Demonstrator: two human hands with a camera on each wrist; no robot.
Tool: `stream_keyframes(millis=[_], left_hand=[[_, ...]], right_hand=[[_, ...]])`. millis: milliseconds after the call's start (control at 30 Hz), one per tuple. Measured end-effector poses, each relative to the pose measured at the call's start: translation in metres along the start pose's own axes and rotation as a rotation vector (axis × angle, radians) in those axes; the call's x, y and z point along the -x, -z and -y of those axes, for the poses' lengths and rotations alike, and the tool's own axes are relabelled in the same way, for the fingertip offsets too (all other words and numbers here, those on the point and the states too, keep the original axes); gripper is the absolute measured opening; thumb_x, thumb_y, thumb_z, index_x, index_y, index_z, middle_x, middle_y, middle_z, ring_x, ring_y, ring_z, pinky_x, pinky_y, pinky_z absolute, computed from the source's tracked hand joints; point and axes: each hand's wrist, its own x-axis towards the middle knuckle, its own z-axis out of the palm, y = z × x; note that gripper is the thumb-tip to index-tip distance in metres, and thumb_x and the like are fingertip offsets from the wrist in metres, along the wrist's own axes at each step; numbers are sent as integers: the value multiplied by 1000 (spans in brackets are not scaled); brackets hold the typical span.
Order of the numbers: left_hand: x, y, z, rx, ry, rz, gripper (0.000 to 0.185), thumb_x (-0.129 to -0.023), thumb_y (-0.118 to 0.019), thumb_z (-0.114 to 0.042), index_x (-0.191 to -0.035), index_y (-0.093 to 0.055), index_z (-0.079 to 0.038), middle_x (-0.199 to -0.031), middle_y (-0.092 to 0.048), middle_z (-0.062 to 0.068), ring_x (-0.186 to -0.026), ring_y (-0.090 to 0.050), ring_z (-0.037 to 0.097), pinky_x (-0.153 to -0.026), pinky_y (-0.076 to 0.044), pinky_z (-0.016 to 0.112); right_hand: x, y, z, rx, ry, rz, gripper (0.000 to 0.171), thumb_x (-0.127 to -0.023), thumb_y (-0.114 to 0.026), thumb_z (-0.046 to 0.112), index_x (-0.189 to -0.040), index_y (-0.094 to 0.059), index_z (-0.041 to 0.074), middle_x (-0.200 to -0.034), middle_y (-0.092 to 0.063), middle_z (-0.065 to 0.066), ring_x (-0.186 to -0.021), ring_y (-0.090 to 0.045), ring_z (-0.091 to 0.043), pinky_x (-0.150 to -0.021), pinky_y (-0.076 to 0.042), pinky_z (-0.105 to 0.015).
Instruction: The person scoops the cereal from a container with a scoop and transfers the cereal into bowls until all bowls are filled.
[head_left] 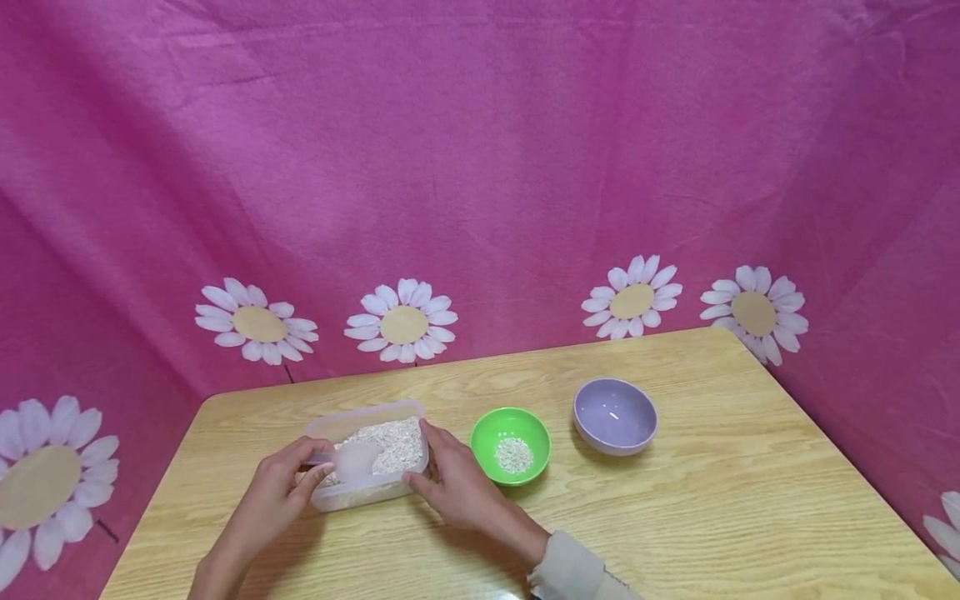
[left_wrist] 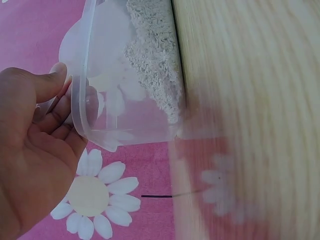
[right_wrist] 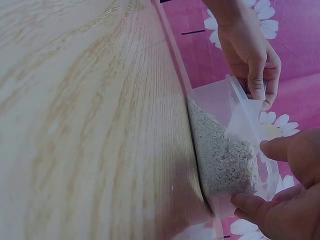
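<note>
Fingers of the left hand curl round a small translucent plastic scoop, pinching its handle at the near-left corner of the clear rectangular plastic container, with the scoop's bowl resting over the pale grain inside. The left wrist view shows the thumb pressed on the container's rim and the other fingers tucked behind it.

Just right of that, the right hand steadies the container, its forefinger laid along the right wall and its thumb at the near-right corner; these fingers are nearly straight and rest against the plastic rather than wrapping it. The right wrist view shows grain heaped against one side.

Further right on the light wooden table stands a small round green plastic bowl, holding a little grain. Beyond it, a round lilac plastic bowl stands apart and looks empty.

Judging from this, spilling seems the main risk: the container is light and held only by fingertips, so a hard dig with the scoop could slide or tip it. An overfilled scoop might shed grain across the gap before the green bowl.
</note>
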Motion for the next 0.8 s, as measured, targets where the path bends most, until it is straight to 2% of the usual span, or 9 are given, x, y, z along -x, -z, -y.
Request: stream_keyframes(millis=[300,500,700,800], left_hand=[[1,-1,-1,6,27,-19,22,-90,-78,9,-103,-73,-8,-96,-74,-4,-92,-65,-7,-67,-56,22],[2,-1,2,16,20,-82,24,-86,-80,12,-102,-74,-6,-94,-76,-1,-89,-65,-8,-69,-49,12],[3,1,6,123,88,-134,23,-89,-75,15,-104,-74,-2,-97,-77,11,-93,-64,-12,-82,-51,4],[3,3,8,177,127,-156,22,-91,-73,16,-105,-74,0,-97,-76,10,-93,-64,-12,-83,-52,4]], right_hand=[[0,1,1,-5,3,1,78,-102,-74,21,-163,-34,-6,-162,-50,-21,-149,-51,-29,-125,-41,-49],[1,6,2,-18,0,-2,81,-101,-76,24,-163,-34,-8,-163,-49,-22,-147,-52,-33,-125,-41,-50],[1,16,5,-59,-16,-19,83,-99,-76,28,-163,-35,-5,-163,-48,-22,-142,-59,-39,-121,-46,-50],[1,19,6,-104,-26,-20,83,-100,-76,27,-164,-34,-4,-164,-47,-23,-143,-58,-41,-117,-50,-48]])
